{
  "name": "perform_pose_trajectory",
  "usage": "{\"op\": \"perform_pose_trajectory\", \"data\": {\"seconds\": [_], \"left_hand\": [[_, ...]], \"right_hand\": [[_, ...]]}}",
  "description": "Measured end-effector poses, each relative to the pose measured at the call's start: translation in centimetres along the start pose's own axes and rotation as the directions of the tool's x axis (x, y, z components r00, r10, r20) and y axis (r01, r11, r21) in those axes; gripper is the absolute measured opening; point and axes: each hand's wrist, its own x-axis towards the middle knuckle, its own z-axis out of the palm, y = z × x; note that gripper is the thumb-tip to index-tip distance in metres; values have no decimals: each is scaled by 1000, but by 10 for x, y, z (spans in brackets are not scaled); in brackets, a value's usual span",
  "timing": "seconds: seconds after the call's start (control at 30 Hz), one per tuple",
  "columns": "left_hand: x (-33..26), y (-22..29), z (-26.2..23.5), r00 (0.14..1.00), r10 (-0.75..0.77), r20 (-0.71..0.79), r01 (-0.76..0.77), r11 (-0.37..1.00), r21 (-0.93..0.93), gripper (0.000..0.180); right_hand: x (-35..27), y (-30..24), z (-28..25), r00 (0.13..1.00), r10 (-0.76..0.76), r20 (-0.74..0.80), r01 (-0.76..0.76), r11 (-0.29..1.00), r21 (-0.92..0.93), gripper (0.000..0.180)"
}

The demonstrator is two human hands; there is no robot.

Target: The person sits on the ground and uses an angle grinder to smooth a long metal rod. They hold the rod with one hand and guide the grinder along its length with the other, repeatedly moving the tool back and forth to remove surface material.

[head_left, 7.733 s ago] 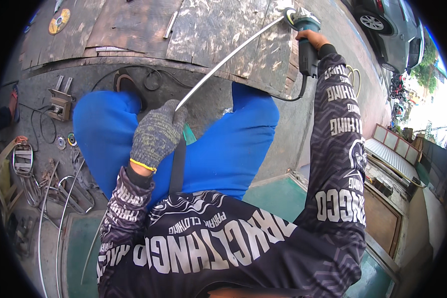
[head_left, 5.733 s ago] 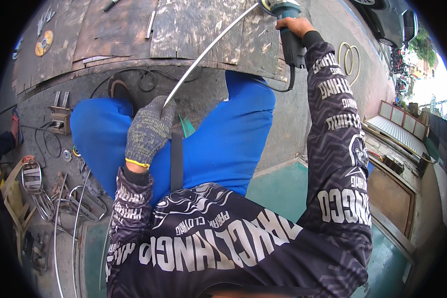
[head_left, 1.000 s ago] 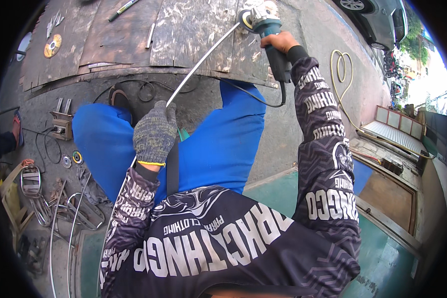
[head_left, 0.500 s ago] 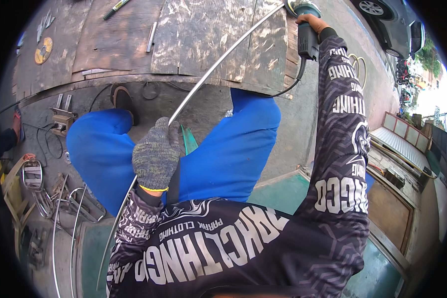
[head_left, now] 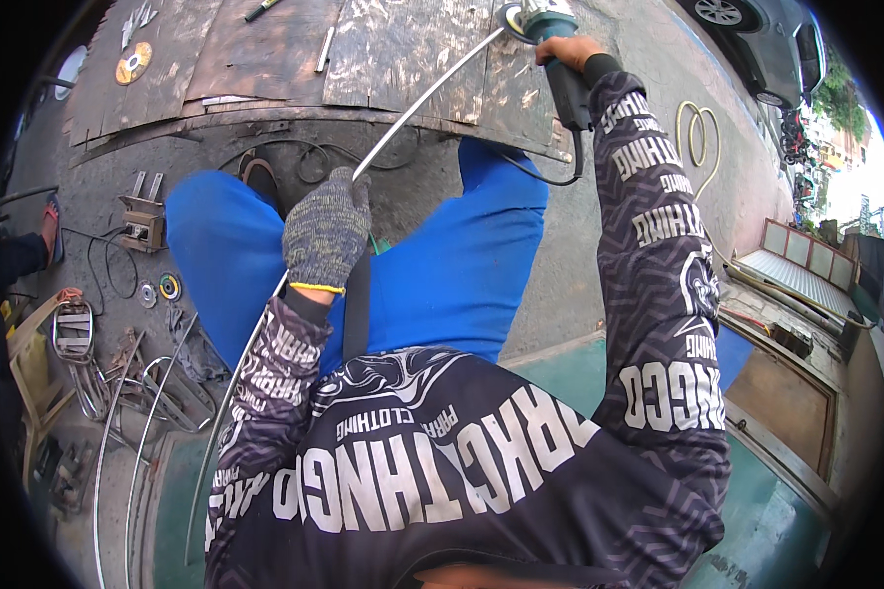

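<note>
Long thin grey metal rod (head_left: 417, 103): stiff, probably springy; gloved left hand (head_left: 326, 234) is fisting it mid-length; bare right hand (head_left: 560, 49) is wrapping teal angle grinder (head_left: 552, 44) at the worn board's far edge (head_left: 265, 108).

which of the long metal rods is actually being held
The long rod running from the gloved left hand up to the angle grinder in the right hand. The other rods lie loose on the ground at left.

A worn, scratched wooden desk (head_left: 393, 59) is seen, with a cutting disc (head_left: 133, 63) and short metal bar (head_left: 325, 49) laid on it.
</note>
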Motion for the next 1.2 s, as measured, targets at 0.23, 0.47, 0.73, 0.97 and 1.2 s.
{"op": "perform_pose_trajectory", "data": {"seconds": [0.23,0.47,0.73,0.97,1.2], "left_hand": [[-3,-6,2,995,-61,74,63,998,-20,31],[11,-15,10,997,-48,57,51,998,-45,30],[27,-20,12,982,-102,157,113,992,-59,38],[22,-22,23,999,-36,40,38,998,-45,33],[16,-20,19,998,-43,45,47,996,-78,35]], "right_hand": [[-106,-57,34,994,-19,110,12,998,66,57],[-156,-88,67,988,-19,152,-12,980,201,57],[-169,-99,78,994,-59,91,39,977,211,67],[-146,-74,67,997,1,74,-10,993,118,62],[-97,-45,52,994,34,104,-43,995,88,60]]}}
